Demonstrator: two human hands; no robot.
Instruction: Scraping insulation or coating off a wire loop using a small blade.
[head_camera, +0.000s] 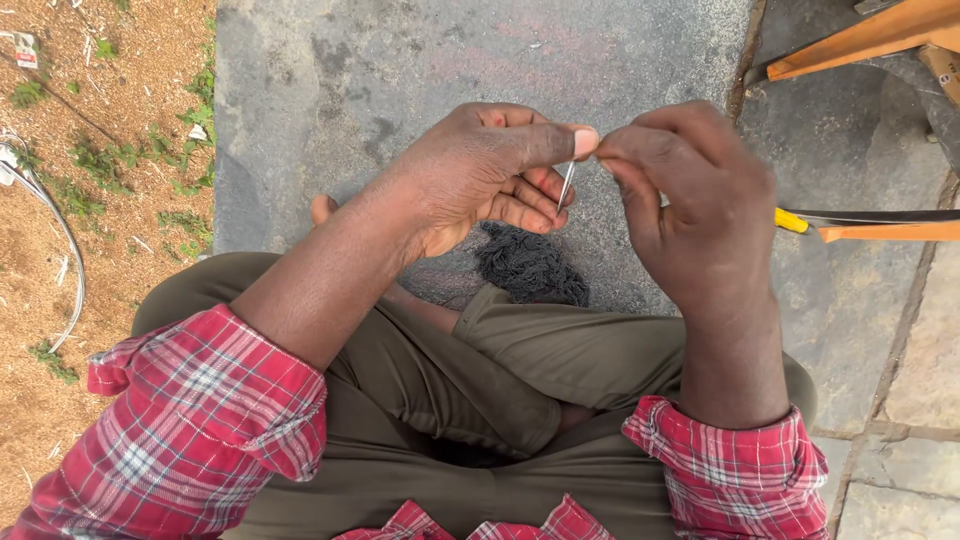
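My left hand (480, 170) pinches the needle (566, 185) mid-frame; right hand (690, 190) pinched at its tip; I could prick myself.

We're wearing a red plaid shirt with white and grey lines, sleeves (210, 400) rolled up at 7 and 5 o'clock, plus olive-green trousers (480, 400) and bare feet.

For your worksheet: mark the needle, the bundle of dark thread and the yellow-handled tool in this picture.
needle (566, 184), head view, middle of the thin metal shaft below the left thumb.
bundle of dark thread (530, 268), head view, centre of the tangled mass on the stone.
yellow-handled tool (790, 221), head view, on the yellow end.
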